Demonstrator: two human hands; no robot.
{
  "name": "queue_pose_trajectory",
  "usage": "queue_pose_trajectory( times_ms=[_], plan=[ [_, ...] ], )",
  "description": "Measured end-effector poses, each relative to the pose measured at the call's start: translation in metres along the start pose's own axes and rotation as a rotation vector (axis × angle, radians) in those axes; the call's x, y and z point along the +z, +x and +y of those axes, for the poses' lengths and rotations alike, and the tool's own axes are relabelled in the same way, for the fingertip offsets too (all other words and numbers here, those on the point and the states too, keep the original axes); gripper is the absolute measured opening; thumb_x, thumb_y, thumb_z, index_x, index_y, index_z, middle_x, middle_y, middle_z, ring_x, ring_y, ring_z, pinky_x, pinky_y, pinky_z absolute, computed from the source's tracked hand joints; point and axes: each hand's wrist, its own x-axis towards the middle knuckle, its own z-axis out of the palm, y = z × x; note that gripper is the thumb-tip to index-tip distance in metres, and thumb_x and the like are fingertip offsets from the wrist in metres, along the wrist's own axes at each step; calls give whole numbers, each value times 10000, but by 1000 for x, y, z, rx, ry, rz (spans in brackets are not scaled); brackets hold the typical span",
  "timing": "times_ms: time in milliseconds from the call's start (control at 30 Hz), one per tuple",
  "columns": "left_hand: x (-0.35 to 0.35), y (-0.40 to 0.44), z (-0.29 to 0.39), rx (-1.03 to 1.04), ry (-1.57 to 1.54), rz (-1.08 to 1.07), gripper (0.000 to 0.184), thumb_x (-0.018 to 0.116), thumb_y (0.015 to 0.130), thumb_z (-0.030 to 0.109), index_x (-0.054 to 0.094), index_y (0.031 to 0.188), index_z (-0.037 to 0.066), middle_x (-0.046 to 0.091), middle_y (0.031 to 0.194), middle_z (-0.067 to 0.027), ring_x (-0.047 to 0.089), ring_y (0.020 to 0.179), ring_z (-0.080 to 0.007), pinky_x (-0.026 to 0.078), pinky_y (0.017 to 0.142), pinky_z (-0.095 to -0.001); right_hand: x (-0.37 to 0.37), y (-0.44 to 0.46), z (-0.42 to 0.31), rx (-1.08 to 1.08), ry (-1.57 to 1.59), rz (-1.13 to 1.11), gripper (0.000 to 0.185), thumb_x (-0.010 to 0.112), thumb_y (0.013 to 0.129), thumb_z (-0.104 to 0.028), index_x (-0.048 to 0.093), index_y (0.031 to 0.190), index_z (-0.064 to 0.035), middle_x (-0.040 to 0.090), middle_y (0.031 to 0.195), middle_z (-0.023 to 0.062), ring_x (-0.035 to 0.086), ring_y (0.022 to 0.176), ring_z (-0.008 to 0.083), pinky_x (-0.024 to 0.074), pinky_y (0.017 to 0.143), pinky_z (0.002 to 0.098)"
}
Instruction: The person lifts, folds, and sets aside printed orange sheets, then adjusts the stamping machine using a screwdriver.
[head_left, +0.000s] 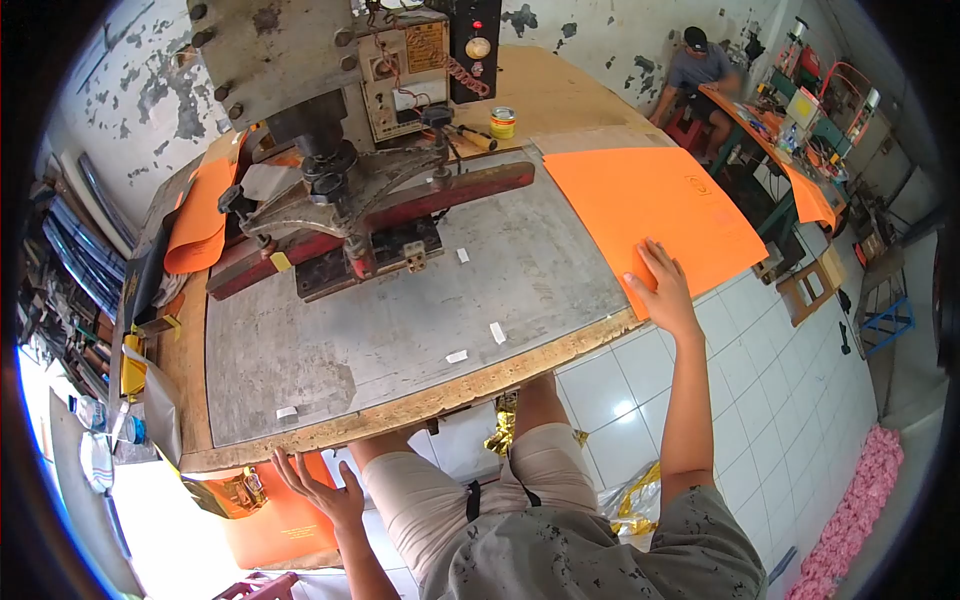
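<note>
head view: right hand (662, 288) resting on an orange sheet (650, 205)

the sheet lies at the right end of the worktop (470, 390), over its front right corner; one layer or several, i cannot tell. the right hand is open, fingers spread on the near corner, not pinching. the left hand (330, 492) is open and holds nothing, near the front edge's left end. the sheet looks light, smooth and bendy, likely to crease; best held by opposite edges.

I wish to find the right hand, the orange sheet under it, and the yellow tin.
Right hand (662, 292), head view: back of the hand.
Orange sheet (650, 200), head view: its upper face.
Yellow tin (503, 128), head view: its side.
</note>
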Motion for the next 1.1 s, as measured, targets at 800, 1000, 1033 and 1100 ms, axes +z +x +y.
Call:
queue_pose_trajectory(
  times_ms=[800,1000,1033,1100],
  plan=[
    [10,1,12,-67,-86,71,695,589,959,351,318,1521,46,231,1607,-262,188,1487,-503,199,1173,-652,3,-15,-16,-109,-128,223,543,579,1000,-421,544,1407,-64,482,1512,103,341,1472,285,139,1236,528],
    [21,-10,3,-92,-145,66,733,603,940,297,277,1544,38,187,1621,-276,138,1497,-523,185,1176,-658,43,-82,-87,-315,112,371,425,498,1017,-306,578,1355,-60,532,1462,97,386,1439,321,138,1217,559],
    [22,-11,2,-94,-146,71,734,604,936,285,276,1544,39,183,1622,-277,136,1497,-524,185,1176,-657,54,-90,-91,-346,135,385,422,475,1021,-296,578,1354,-59,530,1464,100,378,1443,328,134,1217,560],
    [25,-11,2,-94,-149,79,735,607,929,262,274,1546,41,176,1623,-280,130,1498,-527,186,1176,-655,78,-100,-93,-320,150,467,437,431,1028,-308,571,1359,-60,522,1471,105,359,1452,343,118,1216,568]
  ],
)
